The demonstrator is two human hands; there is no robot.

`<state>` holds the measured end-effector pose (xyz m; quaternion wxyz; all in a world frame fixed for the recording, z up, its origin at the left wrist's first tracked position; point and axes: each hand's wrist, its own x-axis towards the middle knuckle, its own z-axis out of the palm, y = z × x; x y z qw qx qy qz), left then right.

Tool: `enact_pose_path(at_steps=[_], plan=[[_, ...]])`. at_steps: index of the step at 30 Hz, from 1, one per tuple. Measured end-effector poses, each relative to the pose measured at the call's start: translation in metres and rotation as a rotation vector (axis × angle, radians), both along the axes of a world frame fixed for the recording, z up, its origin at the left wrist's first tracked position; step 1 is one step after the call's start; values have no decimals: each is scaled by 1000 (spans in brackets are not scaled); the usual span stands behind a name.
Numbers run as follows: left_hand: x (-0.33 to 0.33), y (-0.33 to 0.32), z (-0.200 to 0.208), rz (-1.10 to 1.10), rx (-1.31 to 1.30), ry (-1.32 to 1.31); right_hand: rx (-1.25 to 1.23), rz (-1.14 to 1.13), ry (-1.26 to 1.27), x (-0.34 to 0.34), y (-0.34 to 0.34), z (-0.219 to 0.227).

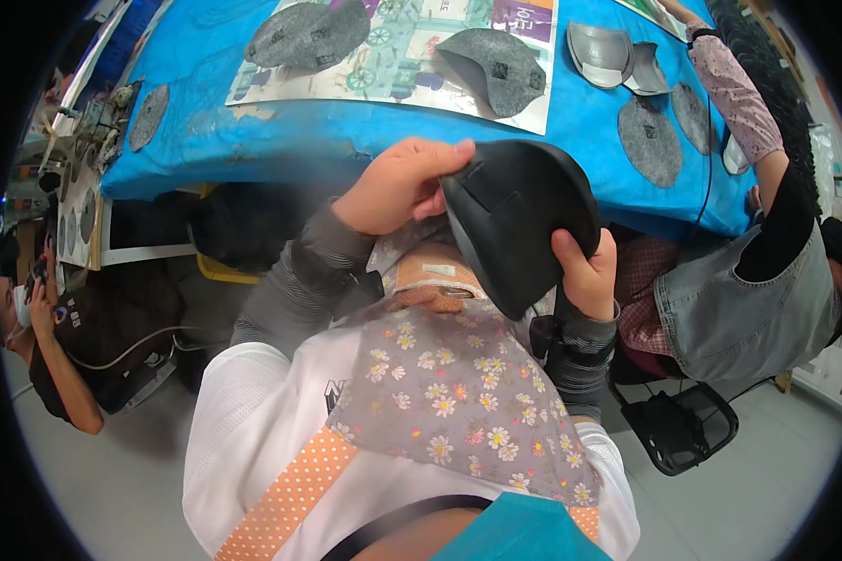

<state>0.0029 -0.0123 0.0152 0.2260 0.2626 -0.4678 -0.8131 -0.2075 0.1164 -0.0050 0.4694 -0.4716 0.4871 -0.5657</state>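
Observation:
A black curved pad (521, 229), smooth and rounded with a small slit-like mark on its face, is held up between my two hands in front of the table's near edge. My left hand (404, 187) pinches its upper left edge, thumb on top and fingers curled beneath. On the right side, my right hand (589, 271) grips the rim with the thumb on the near face; its other fingers are mostly behind the pad. Beyond lie grey felt-like curved pieces (500, 73) with small dark square patches, resting on a printed sheet (393, 89).
A blue-covered table (299, 145) spans the far side. On its right are shiny grey curved shells (597, 54) and more grey felt ovals (650, 140). A co-worker in a denim vest (748, 290) reaches over the right end. Another person (51, 346) is at the left.

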Motion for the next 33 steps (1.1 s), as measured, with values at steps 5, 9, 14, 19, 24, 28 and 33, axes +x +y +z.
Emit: enact_pose_path(at_steps=[5, 9, 14, 19, 24, 28, 33], plan=[[-10, 6, -19, 33, 96, 77, -247, -239, 701, 1, -11, 7], [-16, 16, -14, 43, -331, -244, -479, -370, 1034, 8, -14, 17], [-24, 21, -17, 142, -304, -203, -516, -475, 1001, 13, -25, 13], [-52, 46, -12, 493, -552, 113, -431, -617, 646, 37, -36, -3], [-38, 34, -15, 328, -551, -64, -185, -463, 258, 42, -35, 6], [-21, 23, 2, 236, -863, -277, 10, -193, 1, 38, -25, 13], [-39, 42, -5, 420, -933, -131, 43, -294, -292, 61, -33, 16]])
